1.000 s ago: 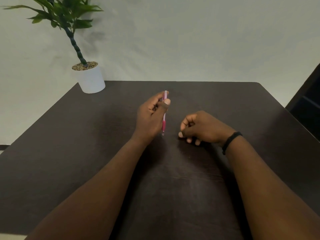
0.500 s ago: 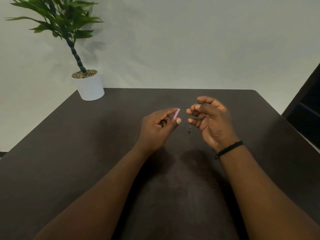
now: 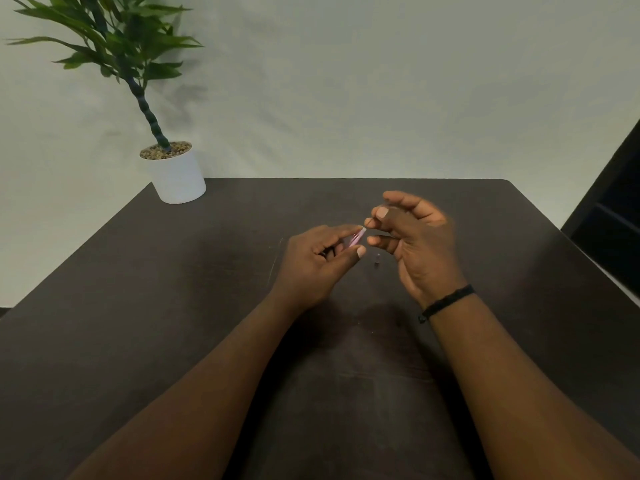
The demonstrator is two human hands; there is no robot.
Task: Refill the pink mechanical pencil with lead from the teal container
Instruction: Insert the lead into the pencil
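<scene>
Head view: left hand fingers around pink pencil, right hand pinching thin lead (blurred).

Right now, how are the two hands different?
The left hand is curled around the pink pencil, while the right hand pinches a thin lead in its fingertips. The left hand shows its back and lies lower; the right hand shows its palm side, is raised, and looks blurred. Only the right wrist wears a black band. Both are held over the dark table, almost meeting at the pencil's open end.
</scene>
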